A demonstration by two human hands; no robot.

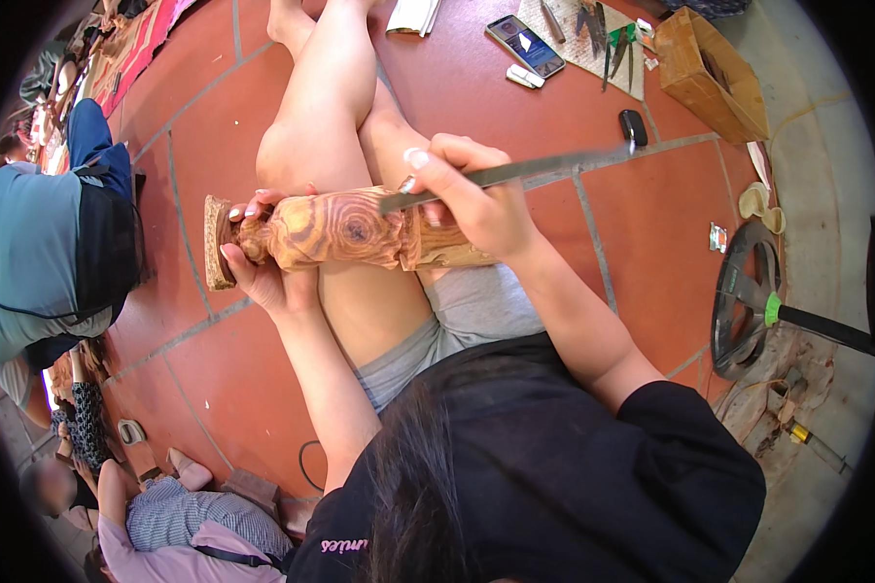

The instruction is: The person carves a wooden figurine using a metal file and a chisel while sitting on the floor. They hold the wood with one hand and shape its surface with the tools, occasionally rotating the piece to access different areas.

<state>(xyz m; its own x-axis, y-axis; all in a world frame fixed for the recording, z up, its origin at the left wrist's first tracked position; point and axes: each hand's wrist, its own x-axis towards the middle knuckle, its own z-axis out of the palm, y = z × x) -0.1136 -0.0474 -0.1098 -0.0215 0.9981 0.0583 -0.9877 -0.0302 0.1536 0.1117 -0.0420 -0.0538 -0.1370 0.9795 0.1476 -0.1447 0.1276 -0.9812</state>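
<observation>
A carved wooden figure (345,231) with ringed grain lies sideways across my bare thighs, its round base pointing left. My left hand (262,267) grips it from below near the base end, fingers wrapped around the narrow part. My right hand (476,199) is closed on a long metal chisel (525,170). The blade tip rests on the middle of the figure, and the shaft runs off to the upper right. I sit on a red tiled floor (642,253).
Beyond my knees lie a phone (525,46), a small white object (525,76), several hand tools on a cloth (608,39) and a cardboard box (710,73). A black ring on a pole (744,296) stands at right. Other people sit at left (58,243) and lower left (175,530).
</observation>
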